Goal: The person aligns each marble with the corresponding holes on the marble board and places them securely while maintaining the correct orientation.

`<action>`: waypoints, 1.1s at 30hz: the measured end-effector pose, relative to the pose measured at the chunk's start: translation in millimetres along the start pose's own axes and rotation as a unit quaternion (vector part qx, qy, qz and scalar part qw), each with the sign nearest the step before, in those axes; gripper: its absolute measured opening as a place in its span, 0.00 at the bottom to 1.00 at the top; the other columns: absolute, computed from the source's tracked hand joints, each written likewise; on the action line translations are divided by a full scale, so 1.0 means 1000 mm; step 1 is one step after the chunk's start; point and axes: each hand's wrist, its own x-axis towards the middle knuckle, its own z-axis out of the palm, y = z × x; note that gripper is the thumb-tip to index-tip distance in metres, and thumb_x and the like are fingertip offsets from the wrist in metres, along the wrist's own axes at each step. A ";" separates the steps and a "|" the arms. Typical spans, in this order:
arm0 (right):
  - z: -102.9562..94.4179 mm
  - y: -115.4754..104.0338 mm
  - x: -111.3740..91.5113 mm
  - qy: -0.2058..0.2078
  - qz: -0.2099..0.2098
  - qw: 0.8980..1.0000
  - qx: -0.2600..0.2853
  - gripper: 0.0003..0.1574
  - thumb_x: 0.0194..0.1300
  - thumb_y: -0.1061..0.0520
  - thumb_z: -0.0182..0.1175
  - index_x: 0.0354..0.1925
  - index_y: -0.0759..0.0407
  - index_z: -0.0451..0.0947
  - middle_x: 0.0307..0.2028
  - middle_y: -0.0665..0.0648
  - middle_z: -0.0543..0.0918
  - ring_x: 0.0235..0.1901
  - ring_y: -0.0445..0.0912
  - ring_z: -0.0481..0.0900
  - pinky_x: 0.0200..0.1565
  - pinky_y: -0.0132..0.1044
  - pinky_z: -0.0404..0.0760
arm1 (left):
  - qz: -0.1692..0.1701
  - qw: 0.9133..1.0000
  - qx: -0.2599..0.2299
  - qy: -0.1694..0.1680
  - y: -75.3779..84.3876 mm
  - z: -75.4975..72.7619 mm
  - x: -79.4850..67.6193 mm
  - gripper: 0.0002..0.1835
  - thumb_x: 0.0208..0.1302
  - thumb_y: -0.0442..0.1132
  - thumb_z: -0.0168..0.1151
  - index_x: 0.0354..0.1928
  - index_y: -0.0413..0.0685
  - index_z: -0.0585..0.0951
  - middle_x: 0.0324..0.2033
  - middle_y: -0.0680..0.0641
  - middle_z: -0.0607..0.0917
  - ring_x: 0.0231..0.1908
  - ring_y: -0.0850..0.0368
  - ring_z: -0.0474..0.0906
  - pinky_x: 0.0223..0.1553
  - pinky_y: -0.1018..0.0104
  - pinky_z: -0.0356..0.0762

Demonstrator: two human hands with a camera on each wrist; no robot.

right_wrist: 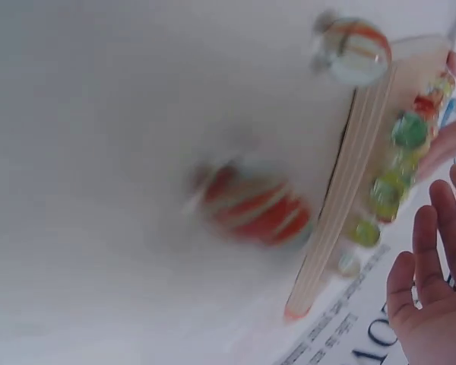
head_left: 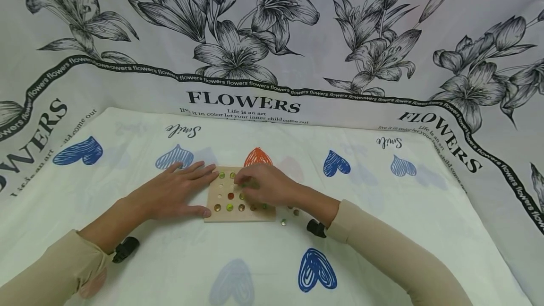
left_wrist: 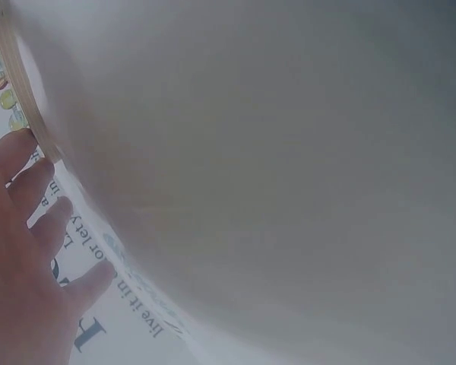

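A square wooden board [head_left: 239, 217] with rows of small round hollows lies on the cloth, and glass marbles sit in many of the hollows. Along its left edge rests my left hand [head_left: 178, 191], fingers spread and thumb at the near corner; the left wrist view shows these fingers [left_wrist: 49, 228] extended. My right hand [head_left: 269, 185] is over the right part of the board, fingertips down among the marbles. Its fingers hide several hollows, and I cannot tell whether it pinches a marble. In the right wrist view, green and yellow marbles [right_wrist: 385, 196] line the board.
Loose marbles lie beside the board's right side, among them a clear one [head_left: 283, 222] and, in the right wrist view, a red-striped one [right_wrist: 258, 213]. A white cloth [head_left: 170, 263] printed with hearts covers the table. Behind it hangs a flower-patterned sheet [head_left: 314, 60].
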 end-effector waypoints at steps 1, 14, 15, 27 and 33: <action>-0.002 0.002 -0.003 0.006 0.002 1.000 0.005 0.14 0.65 0.61 0.65 0.50 0.55 0.83 0.45 0.47 0.86 0.47 0.37 0.80 0.53 0.30 0.78 | -0.001 1.000 0.000 -0.002 0.000 0.000 0.000 0.51 0.58 0.79 0.49 0.75 0.54 0.64 0.74 0.49 0.64 0.72 0.41 0.59 0.66 0.31 0.58; -0.026 0.037 -0.049 0.032 -0.008 0.998 0.054 0.14 0.65 0.62 0.65 0.49 0.58 0.83 0.42 0.49 0.87 0.43 0.38 0.81 0.48 0.41 0.81 | -0.002 1.000 0.000 -0.002 0.000 0.001 0.000 0.51 0.58 0.79 0.49 0.75 0.54 0.64 0.74 0.49 0.64 0.72 0.41 0.59 0.66 0.30 0.57; -0.026 0.040 -0.052 0.029 -0.005 0.998 0.060 0.14 0.64 0.62 0.66 0.50 0.58 0.83 0.42 0.50 0.87 0.43 0.39 0.81 0.49 0.41 0.81 | -0.001 1.000 -0.001 0.000 0.000 0.001 0.000 0.51 0.58 0.79 0.49 0.75 0.54 0.64 0.74 0.49 0.64 0.72 0.41 0.59 0.66 0.30 0.57; -0.025 0.060 -0.083 -0.016 0.050 0.994 0.096 0.14 0.65 0.65 0.64 0.49 0.55 0.84 0.43 0.48 0.86 0.44 0.40 0.80 0.51 0.36 0.81 | -0.004 1.000 0.004 -0.003 0.001 0.001 0.000 0.52 0.57 0.80 0.48 0.75 0.54 0.65 0.74 0.49 0.64 0.72 0.41 0.60 0.66 0.30 0.57; -0.024 0.066 -0.088 -0.040 0.053 0.992 0.106 0.16 0.65 0.67 0.63 0.48 0.52 0.84 0.45 0.45 0.86 0.45 0.40 0.81 0.53 0.35 0.80 | -0.004 1.000 0.006 -0.003 0.001 0.002 0.000 0.52 0.58 0.80 0.48 0.75 0.54 0.64 0.74 0.49 0.64 0.72 0.42 0.59 0.66 0.30 0.57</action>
